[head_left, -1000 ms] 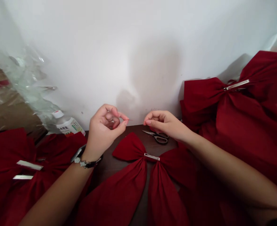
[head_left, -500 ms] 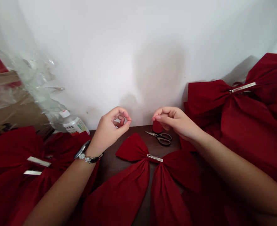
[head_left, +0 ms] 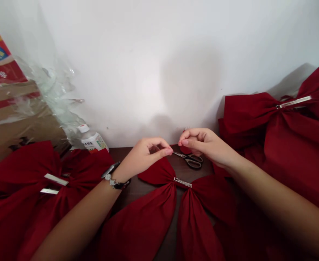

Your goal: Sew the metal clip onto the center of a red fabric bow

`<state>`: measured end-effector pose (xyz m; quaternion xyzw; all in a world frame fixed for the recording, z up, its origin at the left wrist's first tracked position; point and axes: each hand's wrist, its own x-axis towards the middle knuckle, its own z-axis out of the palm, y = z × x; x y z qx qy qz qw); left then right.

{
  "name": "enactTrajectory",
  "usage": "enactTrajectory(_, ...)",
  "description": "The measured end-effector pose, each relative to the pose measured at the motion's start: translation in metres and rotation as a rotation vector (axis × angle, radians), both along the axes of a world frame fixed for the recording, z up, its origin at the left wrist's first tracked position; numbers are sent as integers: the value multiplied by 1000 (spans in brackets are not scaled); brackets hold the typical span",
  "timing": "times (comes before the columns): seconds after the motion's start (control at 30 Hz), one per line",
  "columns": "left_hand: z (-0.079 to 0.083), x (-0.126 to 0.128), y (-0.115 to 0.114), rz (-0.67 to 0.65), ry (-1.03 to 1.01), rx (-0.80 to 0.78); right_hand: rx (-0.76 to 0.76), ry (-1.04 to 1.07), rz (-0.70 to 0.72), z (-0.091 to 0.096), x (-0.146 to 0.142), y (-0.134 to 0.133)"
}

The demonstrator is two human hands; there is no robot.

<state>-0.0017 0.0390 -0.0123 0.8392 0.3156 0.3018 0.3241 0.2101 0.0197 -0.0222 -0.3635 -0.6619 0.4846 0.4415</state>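
My left hand point(head_left: 151, 154) pinches thumb and forefinger together, its fingertips close to the scissors' tips. A short gap to the right, my right hand point(head_left: 202, 146) holds a similar pinch. Whatever lies between either set of fingertips is too fine to make out. Behind my right hand stands a red thread spool point(head_left: 185, 149), partly hidden, with pins or needles point(head_left: 186, 128) sticking up. Black-handled scissors point(head_left: 194, 161) lie below the hands. Nearest me, a dark red fabric bow point(head_left: 148, 214) with a metal hair clip point(head_left: 183, 182) across its middle rests on the dark table point(head_left: 132, 195).
More red bows with clips are piled at left point(head_left: 20, 163) and at right point(head_left: 292, 141). A white-capped bottle point(head_left: 92, 140), clear plastic wrap point(head_left: 58, 94) and a cardboard box point(head_left: 15, 119) stand at back left. A white wall point(head_left: 121, 72) rises behind the table.
My left hand has moved right and down, closer to my right hand, and its fingers are flatter. The whole view has shifted slightly, showing more of the box at left.
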Motion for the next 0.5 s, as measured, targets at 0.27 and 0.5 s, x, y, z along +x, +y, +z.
enactTrajectory(0.27,21,-16,-4,16,-188,-18,31,-30,7,0,0,1)
enactTrajectory(0.5,20,-13,-16,-37,-325,-118,111,-167,139,8,8,-1)
